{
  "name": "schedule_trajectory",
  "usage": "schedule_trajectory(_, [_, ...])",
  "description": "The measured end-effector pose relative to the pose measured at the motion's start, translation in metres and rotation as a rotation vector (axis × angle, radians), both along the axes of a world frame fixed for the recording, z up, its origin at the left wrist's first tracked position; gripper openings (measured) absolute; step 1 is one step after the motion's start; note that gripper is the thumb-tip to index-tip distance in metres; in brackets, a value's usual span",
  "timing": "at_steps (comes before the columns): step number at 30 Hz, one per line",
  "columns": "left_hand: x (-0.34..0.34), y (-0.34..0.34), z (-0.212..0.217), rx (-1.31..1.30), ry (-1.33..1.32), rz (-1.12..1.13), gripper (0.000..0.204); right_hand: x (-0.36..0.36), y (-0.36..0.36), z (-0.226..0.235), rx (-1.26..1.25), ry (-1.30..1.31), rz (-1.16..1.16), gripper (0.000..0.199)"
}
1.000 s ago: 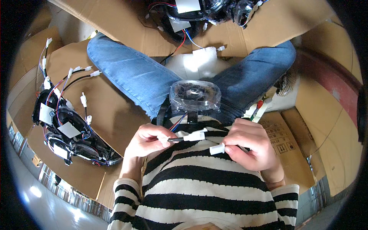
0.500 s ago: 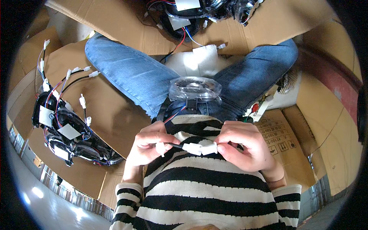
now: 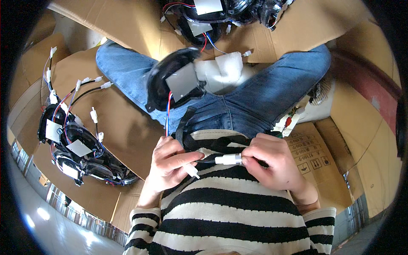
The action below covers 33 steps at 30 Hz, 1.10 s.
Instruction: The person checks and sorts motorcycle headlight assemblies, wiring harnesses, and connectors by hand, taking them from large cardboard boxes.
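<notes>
In front of my striped top, my left hand point(image 3: 172, 163) is closed around a thin black cable point(image 3: 207, 161). The cable ends in a white plug connector point(image 3: 228, 159), and the fingers of my right hand point(image 3: 270, 162) pinch its far end. A second white connector point(image 3: 192, 171) pokes out below my left fingers. Red, white and blue wires point(image 3: 168, 117) run from my left hand up to a round black lamp unit point(image 3: 154, 85). Its back faces up, with a grey blank label point(image 3: 182, 80) on it. The lamp is slightly blurred, over my left thigh.
Several similar lamps point(image 3: 91, 170) with loose wires lie on cardboard point(image 3: 121, 123) at the left. More lamp units point(image 3: 238, 8) sit at the far edge, in a carton. White foam wrap point(image 3: 229, 68) lies between my knees. An open cardboard box point(image 3: 316, 148) stands at the right.
The lamp has swung left and away from me, turning from its clear plastic-wrapped edge to its black back. The white connector between my hands has straightened, and both hands still hold on.
</notes>
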<state>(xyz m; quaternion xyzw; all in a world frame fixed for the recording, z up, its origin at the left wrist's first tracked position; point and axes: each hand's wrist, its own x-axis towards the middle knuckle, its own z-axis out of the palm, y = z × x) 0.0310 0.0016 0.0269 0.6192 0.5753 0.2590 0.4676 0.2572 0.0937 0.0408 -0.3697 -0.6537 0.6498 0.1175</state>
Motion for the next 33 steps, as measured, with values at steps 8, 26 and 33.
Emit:
schedule_trajectory(8, [-0.004,0.005,0.005,0.000,-0.018,0.023,0.017,0.006,0.005,0.000,-0.012,0.032,0.043,0.006])
schedule_trajectory(26, [-0.123,-0.099,0.253,-0.083,0.895,0.950,0.024,0.019,0.005,-0.009,-0.003,0.122,0.090,0.004])
schedule_trajectory(33, [-0.176,-0.137,0.252,-0.581,1.094,0.950,0.021,0.030,0.005,-0.019,-0.016,0.130,0.097,0.003])
